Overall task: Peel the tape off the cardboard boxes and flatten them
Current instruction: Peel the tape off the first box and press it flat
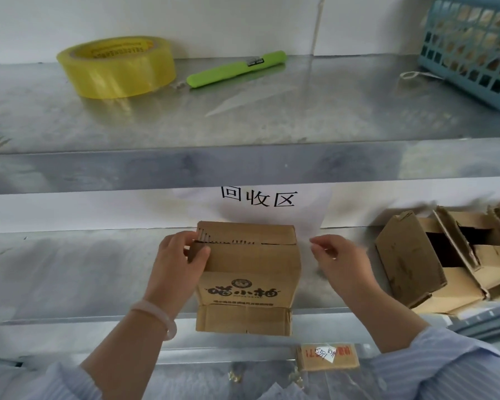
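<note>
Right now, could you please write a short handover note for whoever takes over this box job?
Left hand: gripping the printed box at its upper left corner.
Right hand: off the box, fingers pinched; whether it holds tape, I cannot tell.
Printed box sits on the lower shelf, not yet flattened.
Opened boxes lie to its right.
Left: finish the tape, flatten.

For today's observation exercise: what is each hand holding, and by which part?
The left hand grips the cardboard box at its upper left corner. The right hand is beside the box, fingers pinched; whether they hold clear tape cannot be told.
</note>
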